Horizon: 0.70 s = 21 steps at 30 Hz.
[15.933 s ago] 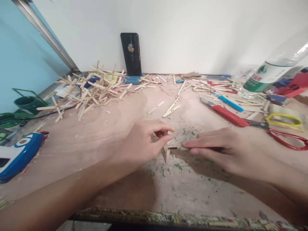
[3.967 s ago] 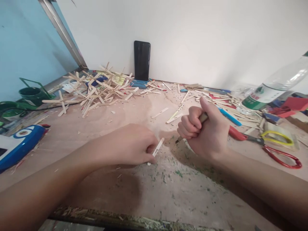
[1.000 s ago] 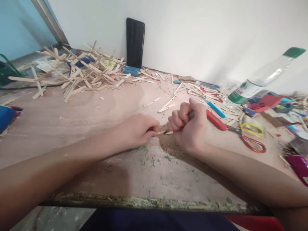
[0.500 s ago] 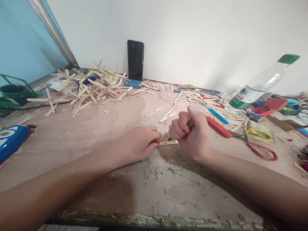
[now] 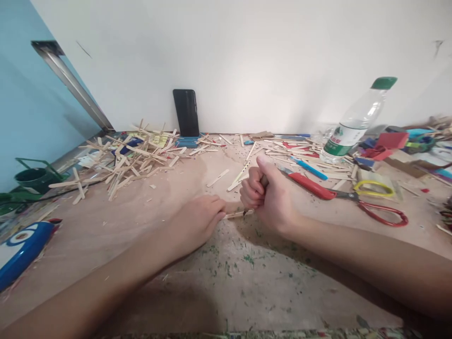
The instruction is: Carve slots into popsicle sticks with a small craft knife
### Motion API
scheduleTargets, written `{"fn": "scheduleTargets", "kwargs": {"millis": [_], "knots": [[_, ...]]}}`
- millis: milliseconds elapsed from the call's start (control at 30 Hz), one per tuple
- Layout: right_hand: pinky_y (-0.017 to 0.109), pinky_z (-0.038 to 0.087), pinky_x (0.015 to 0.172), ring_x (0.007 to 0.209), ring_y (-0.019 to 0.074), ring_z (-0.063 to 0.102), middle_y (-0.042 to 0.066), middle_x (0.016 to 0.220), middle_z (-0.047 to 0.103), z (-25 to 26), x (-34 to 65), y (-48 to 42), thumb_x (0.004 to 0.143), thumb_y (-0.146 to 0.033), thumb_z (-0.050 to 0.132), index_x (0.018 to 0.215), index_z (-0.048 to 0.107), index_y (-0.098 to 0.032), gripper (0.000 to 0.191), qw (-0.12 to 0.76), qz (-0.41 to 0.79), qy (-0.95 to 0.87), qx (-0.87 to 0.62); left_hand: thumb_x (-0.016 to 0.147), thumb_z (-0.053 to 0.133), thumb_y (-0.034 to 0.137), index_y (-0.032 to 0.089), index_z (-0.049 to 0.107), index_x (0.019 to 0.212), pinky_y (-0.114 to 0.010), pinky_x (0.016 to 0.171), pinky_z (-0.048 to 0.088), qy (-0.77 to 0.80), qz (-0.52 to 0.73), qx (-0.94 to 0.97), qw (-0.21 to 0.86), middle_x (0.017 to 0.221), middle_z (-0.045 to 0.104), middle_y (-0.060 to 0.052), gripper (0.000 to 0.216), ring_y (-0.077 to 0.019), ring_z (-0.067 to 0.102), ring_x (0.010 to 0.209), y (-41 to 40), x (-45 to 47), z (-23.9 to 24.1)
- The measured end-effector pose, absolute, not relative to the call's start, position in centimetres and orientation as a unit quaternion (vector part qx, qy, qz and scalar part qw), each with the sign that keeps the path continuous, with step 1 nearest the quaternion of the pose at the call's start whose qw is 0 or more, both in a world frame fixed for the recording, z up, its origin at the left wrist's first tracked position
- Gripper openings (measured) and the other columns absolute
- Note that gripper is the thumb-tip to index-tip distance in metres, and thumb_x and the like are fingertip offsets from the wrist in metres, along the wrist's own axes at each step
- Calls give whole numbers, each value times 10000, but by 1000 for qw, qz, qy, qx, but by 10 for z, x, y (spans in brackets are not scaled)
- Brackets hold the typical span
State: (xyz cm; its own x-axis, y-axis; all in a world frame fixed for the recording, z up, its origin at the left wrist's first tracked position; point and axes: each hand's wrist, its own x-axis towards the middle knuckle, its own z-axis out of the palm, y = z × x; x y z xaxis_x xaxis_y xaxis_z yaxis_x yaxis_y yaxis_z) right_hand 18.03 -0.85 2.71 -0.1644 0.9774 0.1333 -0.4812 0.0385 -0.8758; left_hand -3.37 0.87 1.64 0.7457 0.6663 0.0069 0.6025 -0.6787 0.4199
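My left hand [image 5: 203, 214] lies on the table with its fingers closed on one end of a flat wooden craft stick [image 5: 235, 215], pressing it down. Small dark notches show in the stick. My right hand [image 5: 266, 197] is a fist, thumb up, around a carving tool [image 5: 264, 180] with a brownish handle. The tool's narrow dark tip points down from under the fist and meets the stick; its exact kind is mostly hidden by my fingers. Just beyond the hands lie a loose stick [image 5: 218, 178] and a stick with a row of dark notches [image 5: 240, 175].
A heap of craft sticks [image 5: 130, 162] covers the back left, near a propped phone [image 5: 186, 113]. To the right are red-handled scissors [image 5: 383, 214], a blue pen-like tool [image 5: 309, 168] and a plastic bottle [image 5: 348, 132]. Green crumbs [image 5: 249, 259] dot the tabletop. A blue case [image 5: 26, 249] sits left.
The tool's tip has come down onto the stick, with the right fist slightly lower against it. The left hand keeps its hold. The whole view has shifted, showing more wall.
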Motion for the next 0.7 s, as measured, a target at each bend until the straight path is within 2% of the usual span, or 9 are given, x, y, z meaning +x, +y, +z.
{"fn": "scheduleTargets", "kwargs": {"millis": [233, 433, 700], "knots": [[207, 336, 453, 474, 67, 348, -117, 634, 423, 12, 182, -6, 1170, -623, 721, 826, 582, -206, 558, 579, 637, -410, -301, 1191, 584, 199, 181, 726, 1017, -423, 979, 620, 355, 50, 917, 178, 1017, 748, -52, 226, -246, 738, 983, 7, -31, 20], [212, 311, 444, 464, 69, 320, -121, 603, 394, 14, 184, -7, 1162, -640, 724, 759, 521, -221, 615, 571, 644, -430, -271, 1166, 763, 295, 157, 780, 1137, -473, 1047, 686, 358, 21, 923, 141, 1161, 804, -56, 141, -236, 792, 1099, 2, -26, 30], [224, 286, 456, 468, 75, 278, -126, 567, 346, 15, 187, -1, 1121, -682, 754, 683, 463, -233, 691, 548, 644, -472, -250, 1163, 786, 365, 163, 790, 1234, -485, 1062, 704, 347, -6, 932, 108, 1245, 816, -80, 214, -249, 806, 1152, 4, -23, 28]]}}
